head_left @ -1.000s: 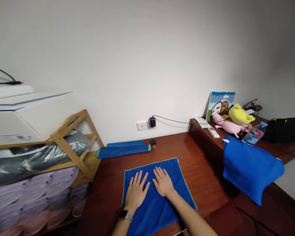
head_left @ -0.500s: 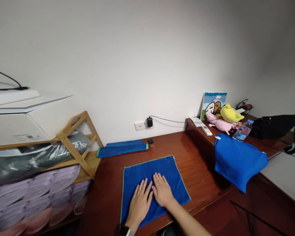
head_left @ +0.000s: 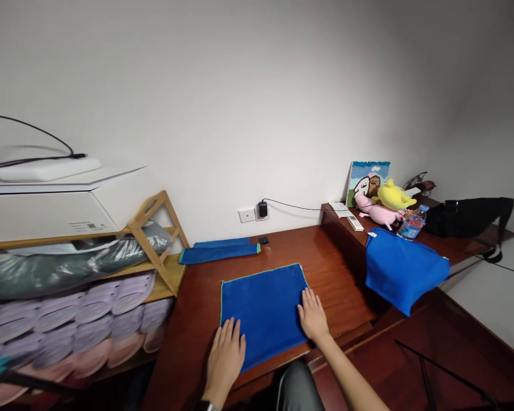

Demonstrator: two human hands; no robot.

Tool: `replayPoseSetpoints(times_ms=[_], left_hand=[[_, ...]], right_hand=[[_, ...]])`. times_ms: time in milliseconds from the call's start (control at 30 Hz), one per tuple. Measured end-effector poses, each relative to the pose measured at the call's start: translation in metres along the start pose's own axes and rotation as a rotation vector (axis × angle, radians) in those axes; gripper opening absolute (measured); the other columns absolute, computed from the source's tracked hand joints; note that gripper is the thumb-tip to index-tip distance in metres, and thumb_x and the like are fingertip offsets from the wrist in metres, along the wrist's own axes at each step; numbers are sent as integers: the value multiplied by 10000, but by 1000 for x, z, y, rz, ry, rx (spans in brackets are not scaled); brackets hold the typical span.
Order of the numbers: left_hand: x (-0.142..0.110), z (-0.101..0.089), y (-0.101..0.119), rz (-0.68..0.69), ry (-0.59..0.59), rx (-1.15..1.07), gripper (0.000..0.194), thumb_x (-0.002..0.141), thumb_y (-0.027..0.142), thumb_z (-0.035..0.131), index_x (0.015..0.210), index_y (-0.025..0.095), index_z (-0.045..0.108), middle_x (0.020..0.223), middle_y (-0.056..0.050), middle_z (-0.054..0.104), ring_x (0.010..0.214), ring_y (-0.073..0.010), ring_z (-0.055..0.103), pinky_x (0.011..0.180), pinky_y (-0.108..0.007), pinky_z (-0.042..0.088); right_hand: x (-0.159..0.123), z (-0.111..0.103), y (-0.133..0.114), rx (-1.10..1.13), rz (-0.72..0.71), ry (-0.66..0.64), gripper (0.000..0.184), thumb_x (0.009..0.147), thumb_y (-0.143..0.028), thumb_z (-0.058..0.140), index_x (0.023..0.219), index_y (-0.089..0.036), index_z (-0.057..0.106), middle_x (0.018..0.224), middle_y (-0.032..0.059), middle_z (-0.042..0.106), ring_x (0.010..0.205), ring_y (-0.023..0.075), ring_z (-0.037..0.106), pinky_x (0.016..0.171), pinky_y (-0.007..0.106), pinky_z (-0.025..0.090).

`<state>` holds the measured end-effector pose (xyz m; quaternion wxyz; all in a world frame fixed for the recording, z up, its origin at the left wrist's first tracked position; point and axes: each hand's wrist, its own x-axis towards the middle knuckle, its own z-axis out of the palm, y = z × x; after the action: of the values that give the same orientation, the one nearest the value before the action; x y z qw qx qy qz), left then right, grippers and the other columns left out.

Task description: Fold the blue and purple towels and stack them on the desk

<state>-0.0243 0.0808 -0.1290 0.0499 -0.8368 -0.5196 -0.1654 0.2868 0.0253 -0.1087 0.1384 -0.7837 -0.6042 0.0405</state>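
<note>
A flat square blue microfiber towel [head_left: 263,308] with a green edge lies on the reddish-brown wooden desk [head_left: 342,274]. My left hand [head_left: 225,359] rests palm down at the towel's near left corner, with its fingers apart. My right hand [head_left: 312,314] lies on the towel's right edge, partly on the wood. Neither hand holds anything. A long folded blue towel [head_left: 218,253] lies further back against the wall, with a second strip behind it.
At left stands a bamboo rack [head_left: 154,240] with folded lilac and pink cloths, under a white box [head_left: 47,211]. On a raised wooden ledge at right are plush toys [head_left: 381,205], a water bottle [head_left: 412,222] and a black bag [head_left: 466,217]. A blue cloth [head_left: 405,271] hangs over the ledge's edge.
My hands have slid apart from the towel's middle towards its left and right edges. The view has drifted, with the towel now sitting further from me and the whole scene smaller.
</note>
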Motion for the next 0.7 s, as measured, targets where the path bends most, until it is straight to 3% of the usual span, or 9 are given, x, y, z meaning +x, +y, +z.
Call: replayPoseSetpoints(times_ms=[100,200,367,467,533,600,700], left_hand=[[25,-6,30,60,-22,-64,571,1047,398,333,1511,178,582,1600,-144,550,1505,-300,490,1258,-520,382],[29,1,38,72,-63,-81,588,1043,499,380,1563,259,515,1654,-106,484,1532,-313,451,1246,-551,388],[-11,22,-5,-47,21,-10,704,1021,603,353,1607,225,441,1678,-127,445,1554,-319,414,1266,-568,351],[-34,25,-28,-27,18,-7,701,1026,579,328,1618,216,423,1671,-111,458,1552,-297,421,1283,-548,342],[-37,23,-34,9,17,-17,679,1035,543,309,1606,203,448,1659,-111,476,1548,-296,428,1287,-549,343],[-26,18,-28,28,31,-28,657,1045,495,300,1591,172,469,1653,-124,481,1543,-299,435,1282,-542,359],[18,10,-4,52,39,-57,628,1062,437,299,1592,141,459,1664,-123,465,1553,-279,419,1286,-496,362]], right_hand=[[-1,13,-39,61,-156,13,607,1113,-423,297,1664,-171,342,1716,81,302,1611,237,247,1319,451,216],[-4,20,-52,96,-178,-19,623,1108,-466,316,1667,-191,331,1715,71,306,1608,239,256,1319,472,221],[-18,11,-10,48,12,-42,669,1098,-514,297,1671,-170,323,1728,72,233,1618,255,215,1326,487,192],[-29,6,14,11,52,-57,680,1090,-538,296,1672,-187,331,1724,67,249,1613,264,236,1320,501,207],[-30,5,16,3,41,-43,672,1085,-545,309,1665,-210,362,1716,65,286,1608,275,254,1319,508,210],[-21,5,3,7,7,-11,661,1088,-523,311,1658,-197,379,1711,73,309,1609,281,254,1322,504,202],[10,5,-40,60,-91,30,638,1105,-465,267,1664,-170,355,1717,67,304,1616,256,232,1328,473,192]])
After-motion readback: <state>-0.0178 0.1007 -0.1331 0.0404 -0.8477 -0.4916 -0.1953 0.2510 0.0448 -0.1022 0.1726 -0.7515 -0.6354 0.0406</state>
